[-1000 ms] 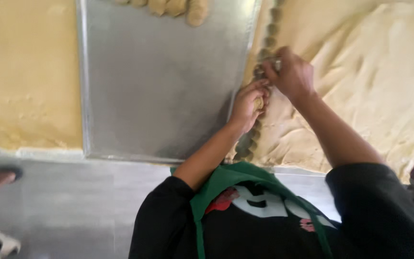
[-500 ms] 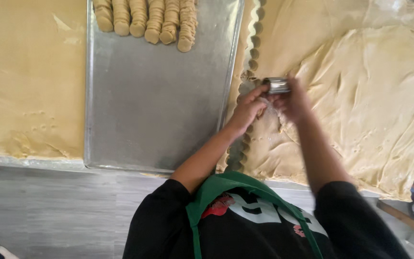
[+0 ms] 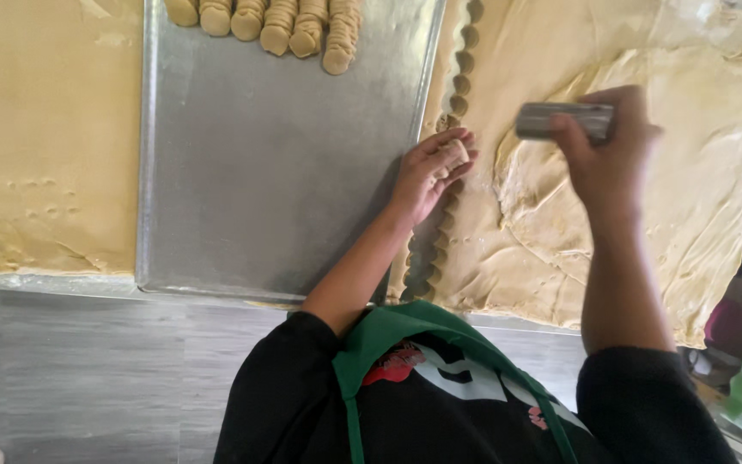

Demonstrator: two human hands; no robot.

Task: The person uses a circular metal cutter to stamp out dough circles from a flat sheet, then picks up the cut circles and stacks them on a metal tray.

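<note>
Left hand (image 3: 429,172): we see it over the right edge of the metal baking tray (image 3: 285,172), its grip closed around a small pale round of dough (image 3: 454,153) pinched between thumb and fingertips.
Dough round: it sits at the fingertips of the left hand, just beside the scalloped edge of the rolled dough sheet (image 3: 646,215) and above the tray's right rim.
Right hand (image 3: 607,155): we see it raised over the dough sheet, grip clenched on a short metal ring cutter (image 3: 562,120) held sideways — the thumb crosses its near side, the fingers wrap the far side.
Cutter: grey and cylindrical, somewhat blurred; we cannot tell whether it touches the sheet below it.
Dough sheet: wrinkled and pale yellow, lying to the right of the tray; its left edge shows a row of round bites running top to bottom.
Tray: mostly bare metal, with rows of stacked dough rounds (image 3: 289,21) lined up along its far edge.
Second sheet (image 3: 45,129): smooth yellow dough to the left of the tray, marked with a few small dents.
Counter (image 3: 88,369): a grey surface along the near side — the tray and both sheets rest on it.
Person: black sleeves and a green apron strap (image 3: 405,331) show at the bottom.
</note>
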